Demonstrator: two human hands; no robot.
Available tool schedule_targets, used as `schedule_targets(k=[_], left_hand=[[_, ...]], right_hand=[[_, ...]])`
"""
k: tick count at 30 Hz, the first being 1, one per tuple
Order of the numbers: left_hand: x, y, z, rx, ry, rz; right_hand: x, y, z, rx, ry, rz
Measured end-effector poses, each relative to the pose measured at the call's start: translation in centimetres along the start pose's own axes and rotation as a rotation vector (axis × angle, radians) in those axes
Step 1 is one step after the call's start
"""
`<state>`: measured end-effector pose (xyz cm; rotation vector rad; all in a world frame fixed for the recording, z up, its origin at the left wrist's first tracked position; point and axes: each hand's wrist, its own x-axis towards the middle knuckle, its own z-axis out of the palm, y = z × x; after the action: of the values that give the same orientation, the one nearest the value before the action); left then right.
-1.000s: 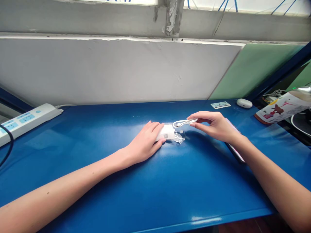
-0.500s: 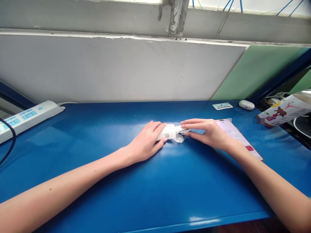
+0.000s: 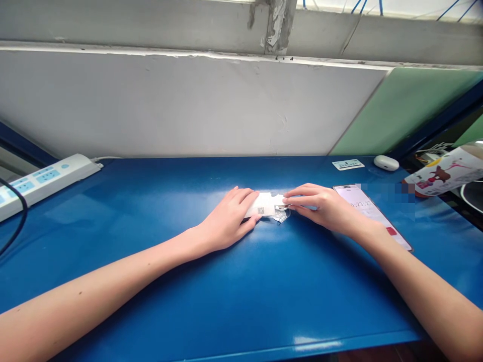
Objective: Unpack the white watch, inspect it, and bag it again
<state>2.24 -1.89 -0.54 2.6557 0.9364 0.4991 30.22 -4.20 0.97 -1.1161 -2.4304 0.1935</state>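
Observation:
A small white packet [image 3: 264, 204] with a printed code square lies mid-table on the blue tabletop [image 3: 241, 281]. My left hand [image 3: 226, 221] rests on its left end, fingers curled over it and pinning it down. My right hand [image 3: 320, 208] meets the packet's right end, fingers pressed together on a coiled white cable [image 3: 282, 202] that lies against the packet. A bit of clear wrapping [image 3: 281, 216] shows just below where the two hands meet.
A phone [image 3: 372, 213] with a lit screen lies by my right wrist. Behind it are a white label card [image 3: 348, 164] and a white earbud case [image 3: 386, 163]. A power strip [image 3: 41, 181] sits far left; a printed carton [image 3: 445, 173] far right.
My right hand has come down and left, bringing the coiled cable from above the table to the packet's right end. The left hand stays on the packet. The phone is now uncovered.

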Motion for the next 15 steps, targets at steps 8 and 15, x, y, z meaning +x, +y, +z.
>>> schedule_targets(k=[8, 15], left_hand=[[0.0, 0.1, -0.1, -0.010, 0.005, 0.004], [-0.1, -0.2, 0.2, 0.006, 0.015, 0.017]], right_hand=[[0.3, -1.0, 1.5, -0.042, 0.045, -0.008], [0.2, -1.1, -0.2, -0.170, 0.031, 0.009]])
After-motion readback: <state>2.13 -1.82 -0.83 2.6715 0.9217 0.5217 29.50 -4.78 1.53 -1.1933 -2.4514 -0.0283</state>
